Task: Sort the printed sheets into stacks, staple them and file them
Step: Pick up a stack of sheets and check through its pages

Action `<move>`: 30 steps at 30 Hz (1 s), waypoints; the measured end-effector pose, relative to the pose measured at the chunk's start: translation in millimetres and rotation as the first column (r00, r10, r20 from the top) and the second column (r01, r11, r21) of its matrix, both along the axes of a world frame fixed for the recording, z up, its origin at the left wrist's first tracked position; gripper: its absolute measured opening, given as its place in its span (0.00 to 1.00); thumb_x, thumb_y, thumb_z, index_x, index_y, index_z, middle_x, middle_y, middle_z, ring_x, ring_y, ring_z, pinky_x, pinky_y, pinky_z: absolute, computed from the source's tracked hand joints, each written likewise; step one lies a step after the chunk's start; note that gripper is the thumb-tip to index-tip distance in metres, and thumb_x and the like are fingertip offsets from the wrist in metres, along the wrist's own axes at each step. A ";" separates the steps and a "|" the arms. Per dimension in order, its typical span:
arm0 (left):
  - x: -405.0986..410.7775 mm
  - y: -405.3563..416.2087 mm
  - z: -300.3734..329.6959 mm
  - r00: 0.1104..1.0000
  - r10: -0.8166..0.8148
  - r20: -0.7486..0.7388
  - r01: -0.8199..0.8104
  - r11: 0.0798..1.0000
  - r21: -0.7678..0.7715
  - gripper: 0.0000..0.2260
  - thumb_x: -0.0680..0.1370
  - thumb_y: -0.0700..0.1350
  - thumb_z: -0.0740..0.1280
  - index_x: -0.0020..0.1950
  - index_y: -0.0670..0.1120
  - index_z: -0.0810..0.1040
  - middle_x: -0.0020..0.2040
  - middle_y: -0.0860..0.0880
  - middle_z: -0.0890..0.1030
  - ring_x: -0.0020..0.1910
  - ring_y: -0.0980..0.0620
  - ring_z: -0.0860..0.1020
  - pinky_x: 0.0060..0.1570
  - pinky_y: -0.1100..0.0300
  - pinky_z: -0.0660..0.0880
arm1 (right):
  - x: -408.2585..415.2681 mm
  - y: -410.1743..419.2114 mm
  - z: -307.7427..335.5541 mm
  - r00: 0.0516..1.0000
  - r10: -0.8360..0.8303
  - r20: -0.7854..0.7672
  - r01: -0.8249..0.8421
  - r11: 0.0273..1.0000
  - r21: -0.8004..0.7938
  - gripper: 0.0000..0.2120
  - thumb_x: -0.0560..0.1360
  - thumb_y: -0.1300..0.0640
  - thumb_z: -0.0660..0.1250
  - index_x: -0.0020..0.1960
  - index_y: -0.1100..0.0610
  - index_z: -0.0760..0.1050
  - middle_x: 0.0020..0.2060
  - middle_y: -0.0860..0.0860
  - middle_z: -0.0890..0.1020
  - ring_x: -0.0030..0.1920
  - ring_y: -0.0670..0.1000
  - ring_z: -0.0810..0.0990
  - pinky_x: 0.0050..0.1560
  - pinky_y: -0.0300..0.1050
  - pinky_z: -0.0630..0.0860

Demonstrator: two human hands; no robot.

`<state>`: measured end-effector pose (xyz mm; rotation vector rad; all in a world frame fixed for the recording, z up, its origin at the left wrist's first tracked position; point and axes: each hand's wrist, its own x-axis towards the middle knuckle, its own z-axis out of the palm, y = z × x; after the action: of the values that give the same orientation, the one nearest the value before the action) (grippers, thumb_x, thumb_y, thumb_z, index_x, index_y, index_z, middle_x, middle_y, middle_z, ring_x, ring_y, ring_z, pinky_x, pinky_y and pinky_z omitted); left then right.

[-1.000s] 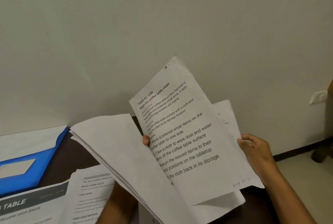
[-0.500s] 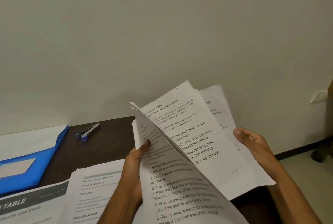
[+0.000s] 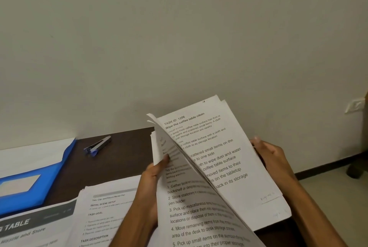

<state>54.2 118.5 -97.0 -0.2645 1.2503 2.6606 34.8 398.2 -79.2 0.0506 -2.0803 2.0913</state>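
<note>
Sheaf of printed sheets (image 3: 215,159) held up over the desk's (image 3: 119,159) right end: left hand (image 3: 153,183) pinches near pages, right hand (image 3: 272,159) grips the far edge. Light, floppy, slippery stuff, so edge grips probably work best.

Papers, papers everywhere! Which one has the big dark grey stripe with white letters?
The white printed sheet lying on the dark brown table at the bottom left, beside the blue folder. The others are plain white with black text.

A second ago my left hand (image 3: 153,185) held the front pages (image 3: 191,207) flat, and they hid the stapler (image 3: 98,146). Now those pages stand up on edge, and I can see the stapler. My thumb sits on them, higher than before.
</note>
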 end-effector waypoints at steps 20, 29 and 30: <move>6.5 -0.3 4.7 0.998 -0.042 -0.047 0.042 0.999 -0.009 0.16 0.83 0.45 0.66 0.67 0.38 0.80 0.58 0.32 0.84 0.49 0.32 0.85 0.47 0.36 0.84 | -5.5 6.6 -16.5 0.933 -0.210 -0.292 0.323 0.849 0.419 0.02 0.84 0.56 0.67 0.52 0.53 0.75 0.34 0.44 0.87 0.35 0.41 0.85 0.32 0.33 0.75; -2.1 0.2 -5.1 1.000 0.001 -0.011 -0.001 1.000 0.007 0.20 0.82 0.47 0.67 0.71 0.38 0.77 0.63 0.32 0.82 0.63 0.28 0.80 0.64 0.28 0.75 | 3.8 23.0 -0.9 0.980 -0.171 -0.107 0.157 0.980 -0.125 0.04 0.81 0.63 0.69 0.55 0.60 0.78 0.45 0.61 0.88 0.39 0.57 0.87 0.38 0.51 0.84; -2.5 0.6 -5.6 1.000 0.005 -0.014 -0.004 1.000 0.015 0.20 0.82 0.47 0.67 0.71 0.39 0.77 0.64 0.33 0.82 0.64 0.29 0.80 0.65 0.28 0.74 | 4.5 23.4 0.6 0.989 -0.123 -0.086 0.110 0.983 -0.148 0.05 0.80 0.63 0.69 0.56 0.61 0.78 0.45 0.62 0.88 0.38 0.57 0.87 0.36 0.49 0.84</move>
<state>51.7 119.1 -102.6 -0.2478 1.2345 2.6790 39.3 421.6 -78.6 0.0076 -1.8288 2.1176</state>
